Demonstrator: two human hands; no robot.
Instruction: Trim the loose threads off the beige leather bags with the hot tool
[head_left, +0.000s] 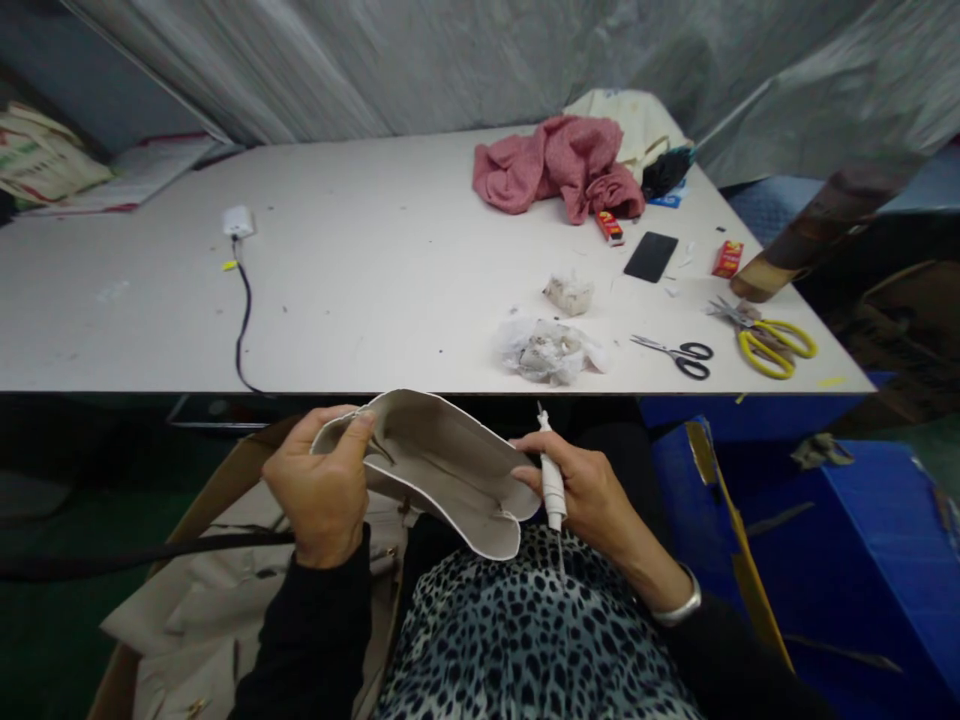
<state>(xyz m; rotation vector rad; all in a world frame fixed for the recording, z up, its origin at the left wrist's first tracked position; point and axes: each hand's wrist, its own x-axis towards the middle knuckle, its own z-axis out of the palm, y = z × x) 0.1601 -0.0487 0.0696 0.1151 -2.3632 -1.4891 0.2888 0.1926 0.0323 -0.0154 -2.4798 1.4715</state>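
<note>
Left hand (322,485): fingers closed, thumb pinching the left end of the beige piece (442,460), center of frame. Right hand (592,490): fingers wrapped round the white-handled tool (553,490), fingertips also at the piece's right edge. Tool is roughly upright, handle looks wrapped, thin tip at the top, thin shaft below.

Piece is smooth, leather-like, curved into an open trough, pale cut edges, seam inside. It's held just off the front edge of the bench (345,290), above the lap.

Containers: cardboard box (244,465), lower left, holds a loose stack of beige parts (202,590), some with gold-toned metal bits. Blue bin (885,520), lower right, glossy walls, dark strips (780,518) inside, crumpled scrap (823,452) on its rim.

Bench, right of center: crumpled clear plastic (551,350) round a whitish lump, rough pale block (568,294) just behind, black-handled scissors (679,355), yellow-handled scissors (772,345), flat dark rectangle (651,257), two small red boxes (610,228). Upper right of center: rumpled pink cloth (559,165), soft weave. Upper left: white plastic adapter (238,220) with black cable (246,310).
</note>
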